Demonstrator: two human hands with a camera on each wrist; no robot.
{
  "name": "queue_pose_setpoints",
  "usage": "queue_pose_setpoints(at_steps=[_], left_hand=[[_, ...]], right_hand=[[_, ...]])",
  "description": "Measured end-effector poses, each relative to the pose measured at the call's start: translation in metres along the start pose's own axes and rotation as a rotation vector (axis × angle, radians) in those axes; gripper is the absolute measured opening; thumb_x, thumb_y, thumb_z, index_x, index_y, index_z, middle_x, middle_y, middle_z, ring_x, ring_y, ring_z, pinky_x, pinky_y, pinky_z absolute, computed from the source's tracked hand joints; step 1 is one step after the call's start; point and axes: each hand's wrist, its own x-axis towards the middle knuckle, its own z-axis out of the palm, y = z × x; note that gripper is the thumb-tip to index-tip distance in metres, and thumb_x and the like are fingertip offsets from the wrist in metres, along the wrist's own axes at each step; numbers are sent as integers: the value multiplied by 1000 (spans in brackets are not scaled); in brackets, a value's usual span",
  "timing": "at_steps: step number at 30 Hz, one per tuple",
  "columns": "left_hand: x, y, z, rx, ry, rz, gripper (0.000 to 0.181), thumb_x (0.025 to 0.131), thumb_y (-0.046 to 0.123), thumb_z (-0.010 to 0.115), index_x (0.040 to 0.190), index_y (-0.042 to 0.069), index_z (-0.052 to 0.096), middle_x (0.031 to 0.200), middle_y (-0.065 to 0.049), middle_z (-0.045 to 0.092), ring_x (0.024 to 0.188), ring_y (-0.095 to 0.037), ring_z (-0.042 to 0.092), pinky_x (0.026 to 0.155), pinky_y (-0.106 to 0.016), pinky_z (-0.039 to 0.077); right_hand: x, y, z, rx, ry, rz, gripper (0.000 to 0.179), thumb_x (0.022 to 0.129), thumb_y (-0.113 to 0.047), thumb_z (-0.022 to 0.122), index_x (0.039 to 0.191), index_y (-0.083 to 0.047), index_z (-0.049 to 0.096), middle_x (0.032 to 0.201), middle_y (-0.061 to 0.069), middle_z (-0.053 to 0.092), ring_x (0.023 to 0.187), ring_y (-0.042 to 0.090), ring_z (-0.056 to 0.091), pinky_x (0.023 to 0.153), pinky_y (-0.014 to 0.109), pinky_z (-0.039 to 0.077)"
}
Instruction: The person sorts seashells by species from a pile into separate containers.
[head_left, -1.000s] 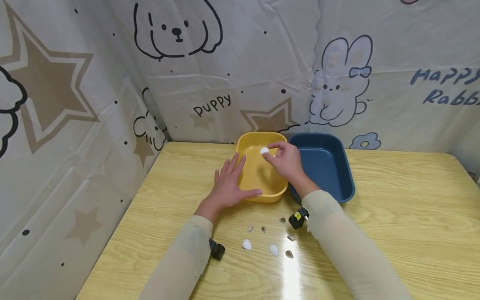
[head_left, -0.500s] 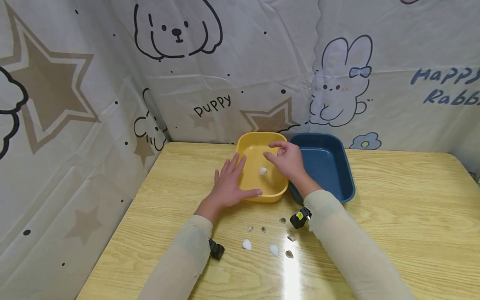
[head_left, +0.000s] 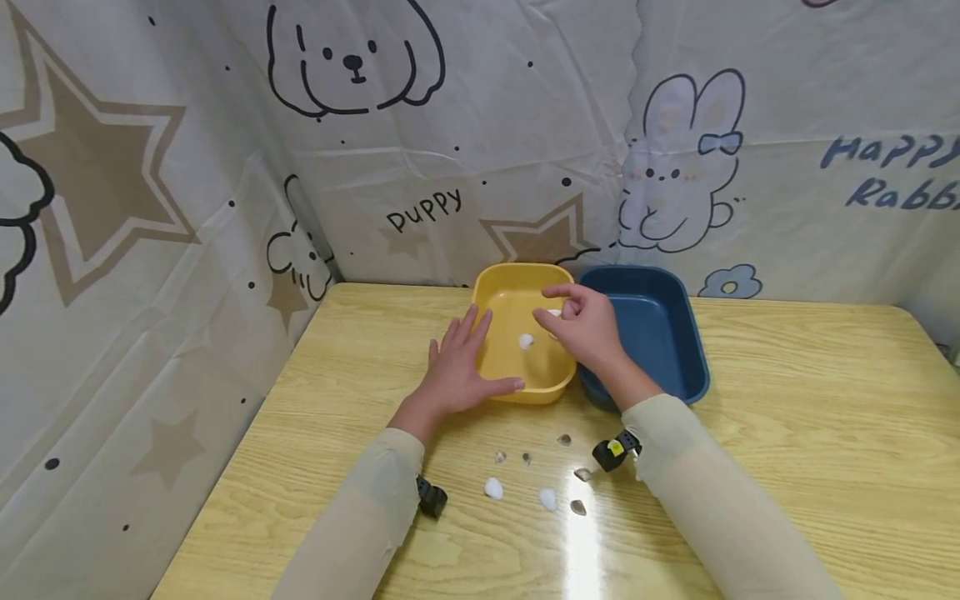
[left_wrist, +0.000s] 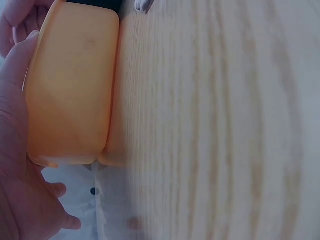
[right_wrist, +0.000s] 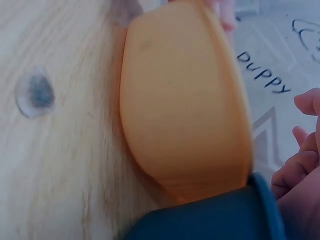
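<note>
My left hand (head_left: 461,371) rests spread on the near left corner of a yellow tray (head_left: 491,279), its thumb along the near rim. Inside the tray lies a white shell (head_left: 526,342). A second white object (head_left: 554,313) shows there, partly hidden behind my right hand (head_left: 587,323). That hand hovers over the tray's right side, thumb and index finger apart with nothing between them. In the right wrist view, its fingers (right_wrist: 300,167) appear loosely bent beside the tray wall. On the table before the tray lie white shells (head_left: 493,489) and several small brown or grey shells (head_left: 578,507).
A dark blue tray (head_left: 648,333) stands against the yellow tray's right side. Both are near the table's (head_left: 810,417) back edge, where a printed curtain (head_left: 450,167) hangs. Another curtain side runs along the left.
My right hand has let go of a white shell, which dropped into the yellow tray. The hand has then drifted slightly right. My left hand has stayed put.
</note>
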Motion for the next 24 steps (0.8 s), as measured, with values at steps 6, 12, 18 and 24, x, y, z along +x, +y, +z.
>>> queue_pose_setpoints(at_steps=[6, 12, 18, 24], left_hand=[[0, 0, 0, 1, 1, 2, 121, 72, 85, 61, 162, 27, 6, 167, 4, -4, 151, -33, 0, 112, -66, 2], [1, 0, 1, 6, 4, -6, 119, 74, 78, 67, 162, 26, 7, 167, 4, -4, 151, -32, -1, 112, -65, 2], [1, -1, 2, 12, 0, -16, 120, 73, 81, 65, 162, 27, 6, 167, 5, -6, 151, -32, -1, 112, -65, 2], [1, 0, 2, 12, 4, -5, 121, 72, 84, 62, 162, 27, 6, 167, 5, -5, 151, -31, -2, 112, -65, 3]], right_hand=[[-21, -12, -5, 14, -41, -75, 28, 87, -20, 80, 111, -7, 71, 56, 4, 37, 46, 21, 35, 43, 28, 25], [-42, -22, -11, 15, -72, -144, 26, 85, -16, 82, 107, -7, 72, 55, 3, 35, 45, 19, 33, 44, 29, 25], [-62, -28, -16, -1, -115, -172, 23, 84, -15, 81, 104, -8, 72, 54, -1, 33, 46, 17, 32, 47, 30, 25], [-84, -24, -20, 14, -173, -176, 23, 83, -15, 84, 102, -10, 72, 53, -5, 31, 45, 14, 31, 48, 29, 26]])
